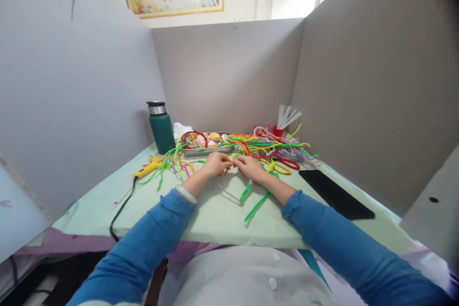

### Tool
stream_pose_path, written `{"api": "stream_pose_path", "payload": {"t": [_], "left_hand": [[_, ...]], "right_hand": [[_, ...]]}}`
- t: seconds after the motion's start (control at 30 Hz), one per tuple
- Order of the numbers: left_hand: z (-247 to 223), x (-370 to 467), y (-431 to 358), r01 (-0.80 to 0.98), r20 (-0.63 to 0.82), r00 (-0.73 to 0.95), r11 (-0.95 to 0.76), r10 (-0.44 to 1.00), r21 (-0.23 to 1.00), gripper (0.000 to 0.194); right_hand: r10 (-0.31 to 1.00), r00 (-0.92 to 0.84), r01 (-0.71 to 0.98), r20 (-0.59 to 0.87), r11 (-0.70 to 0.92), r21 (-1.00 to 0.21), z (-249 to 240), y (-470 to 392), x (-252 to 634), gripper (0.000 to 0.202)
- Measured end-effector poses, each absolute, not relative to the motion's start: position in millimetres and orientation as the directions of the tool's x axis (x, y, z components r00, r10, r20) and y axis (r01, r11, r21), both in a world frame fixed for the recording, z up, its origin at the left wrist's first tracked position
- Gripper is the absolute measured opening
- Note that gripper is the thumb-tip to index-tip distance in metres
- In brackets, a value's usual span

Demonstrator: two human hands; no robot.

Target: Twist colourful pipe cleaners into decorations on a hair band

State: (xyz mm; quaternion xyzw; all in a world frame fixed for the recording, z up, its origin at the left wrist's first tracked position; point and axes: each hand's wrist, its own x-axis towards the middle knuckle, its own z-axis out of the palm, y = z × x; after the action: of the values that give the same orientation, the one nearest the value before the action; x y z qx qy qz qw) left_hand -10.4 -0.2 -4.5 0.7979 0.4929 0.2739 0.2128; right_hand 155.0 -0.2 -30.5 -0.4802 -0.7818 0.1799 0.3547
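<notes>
Over the middle of the table, my left hand point(216, 163) and my right hand point(249, 167) meet fingertip to fingertip. Each is closed in a pinch on a pipe cleaner; only short orange point(226, 171) and yellow-green bits show around the fingers. Under my right wrist lies a green pipe cleaner piece point(245, 193), wound thick, with a pink part at its top. A straight green pipe cleaner point(256, 207) rests closer to me. Thin wire point(229, 193) lies on the cloth below my hands.
Behind my hands stands a metal tray point(204, 151) of small decorations, beside a heap of coloured pipe cleaners point(272, 146). A green bottle point(162, 131) and yellow glue gun point(148, 167) with a cord are at left. A black pad point(335, 193) and a red cup of glue sticks point(278, 131) are at right.
</notes>
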Motion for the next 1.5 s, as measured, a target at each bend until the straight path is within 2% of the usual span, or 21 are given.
{"api": "stream_pose_path", "payload": {"t": [0.17,0.63,0.83,1.1,1.5], "left_hand": [[-5,-10,-1,0.669,0.195,0.351,-0.391,0.916,0.632,0.033],[-2,-11,-2,0.695,0.222,0.369,-0.427,0.902,0.579,0.038],[-8,-12,3,0.669,0.209,0.329,-0.384,0.921,0.637,0.036],[-10,-12,4,0.684,0.196,0.295,-0.349,0.935,0.641,0.037],[-13,-13,6,0.591,0.179,0.39,-0.394,0.903,0.704,0.034]], "right_hand": [[0.875,-0.286,0.637,0.39,0.478,-0.605,-28,-1,155,0.025],[0.889,-0.283,0.635,0.359,0.454,-0.624,-28,-3,154,0.024],[0.887,-0.275,0.626,0.371,0.458,-0.631,-32,1,155,0.026],[0.889,-0.285,0.627,0.359,0.456,-0.632,-29,-2,155,0.025],[0.881,-0.284,0.616,0.378,0.47,-0.632,-32,1,155,0.028]]}}
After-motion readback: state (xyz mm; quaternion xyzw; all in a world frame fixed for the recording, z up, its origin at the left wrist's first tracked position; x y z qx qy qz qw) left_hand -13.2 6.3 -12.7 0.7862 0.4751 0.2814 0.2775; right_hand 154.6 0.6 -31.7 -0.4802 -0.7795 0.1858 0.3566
